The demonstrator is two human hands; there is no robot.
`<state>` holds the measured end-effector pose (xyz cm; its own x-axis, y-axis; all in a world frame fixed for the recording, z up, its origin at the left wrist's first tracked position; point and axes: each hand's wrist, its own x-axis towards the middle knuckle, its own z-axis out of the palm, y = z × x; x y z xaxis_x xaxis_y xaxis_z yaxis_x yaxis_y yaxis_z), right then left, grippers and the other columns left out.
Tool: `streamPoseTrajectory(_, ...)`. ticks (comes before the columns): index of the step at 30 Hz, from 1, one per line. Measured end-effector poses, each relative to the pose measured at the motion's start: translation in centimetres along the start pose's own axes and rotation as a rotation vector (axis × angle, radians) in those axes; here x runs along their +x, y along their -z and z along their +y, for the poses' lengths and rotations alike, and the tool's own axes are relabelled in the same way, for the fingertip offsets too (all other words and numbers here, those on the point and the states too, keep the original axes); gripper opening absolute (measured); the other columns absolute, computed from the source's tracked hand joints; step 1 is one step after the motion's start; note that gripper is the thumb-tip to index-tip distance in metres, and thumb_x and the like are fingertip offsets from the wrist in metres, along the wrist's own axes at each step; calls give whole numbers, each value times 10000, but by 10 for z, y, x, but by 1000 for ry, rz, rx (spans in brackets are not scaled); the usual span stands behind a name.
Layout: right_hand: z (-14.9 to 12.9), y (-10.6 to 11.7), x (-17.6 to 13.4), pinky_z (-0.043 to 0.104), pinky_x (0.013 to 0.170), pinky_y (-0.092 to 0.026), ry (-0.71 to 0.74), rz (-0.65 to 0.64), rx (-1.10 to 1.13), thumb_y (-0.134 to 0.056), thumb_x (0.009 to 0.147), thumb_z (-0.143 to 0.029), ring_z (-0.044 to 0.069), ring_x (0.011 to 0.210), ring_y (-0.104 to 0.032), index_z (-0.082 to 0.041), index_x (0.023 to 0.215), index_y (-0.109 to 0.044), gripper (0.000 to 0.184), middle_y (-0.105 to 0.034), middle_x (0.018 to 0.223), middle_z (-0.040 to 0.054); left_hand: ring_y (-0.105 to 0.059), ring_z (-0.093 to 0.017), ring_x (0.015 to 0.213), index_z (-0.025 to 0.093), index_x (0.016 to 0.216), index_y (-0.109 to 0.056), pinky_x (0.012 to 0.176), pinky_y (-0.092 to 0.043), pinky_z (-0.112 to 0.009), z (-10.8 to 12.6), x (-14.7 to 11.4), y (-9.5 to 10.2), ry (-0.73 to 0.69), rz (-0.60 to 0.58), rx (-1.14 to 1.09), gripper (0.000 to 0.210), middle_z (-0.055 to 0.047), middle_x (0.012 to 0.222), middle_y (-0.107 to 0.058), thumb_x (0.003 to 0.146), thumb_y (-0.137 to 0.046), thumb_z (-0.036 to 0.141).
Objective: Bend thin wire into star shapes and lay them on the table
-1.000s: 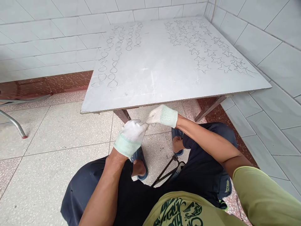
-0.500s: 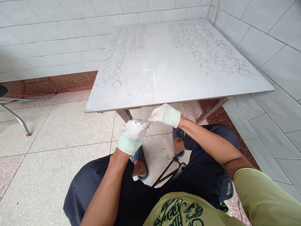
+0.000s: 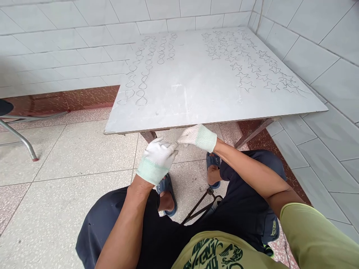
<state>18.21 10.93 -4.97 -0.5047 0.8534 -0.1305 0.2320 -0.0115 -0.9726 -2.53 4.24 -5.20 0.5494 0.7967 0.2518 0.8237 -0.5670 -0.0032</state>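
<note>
My left hand (image 3: 158,155), in a white knit glove with a pale green cuff, is closed in front of the table's near edge. My right hand (image 3: 193,135), gloved the same way, pinches with its fingertips against those of the left. Between them is a thin wire, almost wholly hidden by the gloves and too fine to follow. Beyond the hands, the white tabletop (image 3: 207,101) carries wire stars (image 3: 246,86) on the right and wire twisted into looped figures (image 3: 141,98) on the left.
White wall tiles (image 3: 311,56) border the table behind and to the right. A table leg (image 3: 252,133) stands near my right knee. A metal chair leg (image 3: 24,140) is at the far left. Between my feet stands a dark metal frame (image 3: 198,205).
My left hand has turned slightly and its fingers have loosened a little, shifting slightly left. The small wire loops seen beside the gloves hardly show now. My right hand stays nearly in place.
</note>
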Motion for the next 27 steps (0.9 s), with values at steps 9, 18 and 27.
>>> streamPoseTrajectory(9,-5,1,-4,263,709,-495,20,12,-167,-740,806,-357,149,698,-672,-183,650,-719,234,-733,670,0,-723,-220,684,189,882,-769,1057,-532,-451,-11,-5,2,-24,-27,107,326,-56,710,-759,1030,-478,197)
streamPoseTrajectory(18,-3,2,-5,269,695,-467,57,-31,-201,-709,813,-386,144,674,-639,-188,635,-702,266,-718,660,1,-715,-258,698,171,939,-786,962,-570,-455,-7,-2,8,-37,-95,166,273,-79,720,-735,996,-520,151)
streamPoseTrajectory(27,-6,4,-8,258,698,-469,39,-60,-199,-733,794,-381,136,679,-637,-190,645,-725,242,-713,666,-13,-713,-306,857,209,1079,-772,809,-551,-436,-1,-4,9,-74,-168,169,310,-90,834,-760,923,-557,50)
